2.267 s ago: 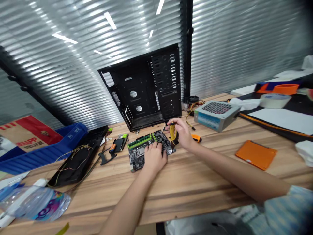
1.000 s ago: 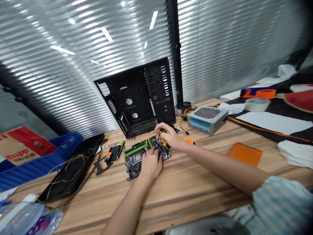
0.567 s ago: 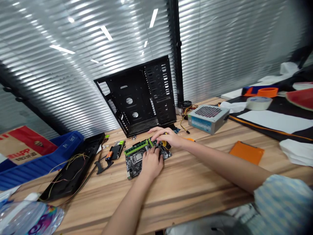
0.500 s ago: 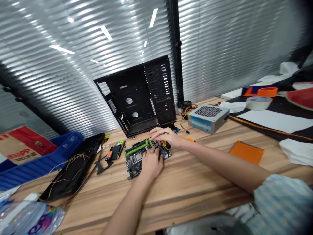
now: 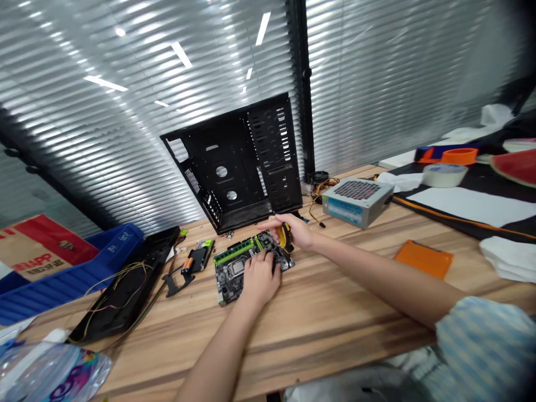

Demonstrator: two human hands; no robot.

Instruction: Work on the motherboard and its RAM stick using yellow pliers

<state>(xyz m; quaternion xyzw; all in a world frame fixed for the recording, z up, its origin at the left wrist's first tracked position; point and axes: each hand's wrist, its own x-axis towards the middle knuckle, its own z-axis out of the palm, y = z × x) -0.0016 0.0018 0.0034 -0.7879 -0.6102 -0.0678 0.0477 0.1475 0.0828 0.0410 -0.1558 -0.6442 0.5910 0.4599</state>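
A motherboard (image 5: 238,268) with green memory slots and a bare silver processor lies on the wooden table. My left hand (image 5: 260,274) rests palm down over its near right part, fingers stretched across the board and thumb apart. Closed round the handle of a yellow-and-black screwdriver (image 5: 285,238), my right hand (image 5: 294,230) is above the board's right end. The tool points down toward the board; its tip is too small to make out. Just behind the board, an open black computer case (image 5: 238,162) leans against the blinds.
To the right stand a grey power supply (image 5: 355,202) with cables and an orange flat piece (image 5: 424,258). On the left are a black panel (image 5: 125,296) with wires, a blue bin (image 5: 62,290), a small battery-like part (image 5: 188,264) and a plastic bottle (image 5: 54,371).
My right hand has drawn back slightly to the right, and the screwdriver handle now stands more upright and shows more. My left hand keeps its place on the motherboard.
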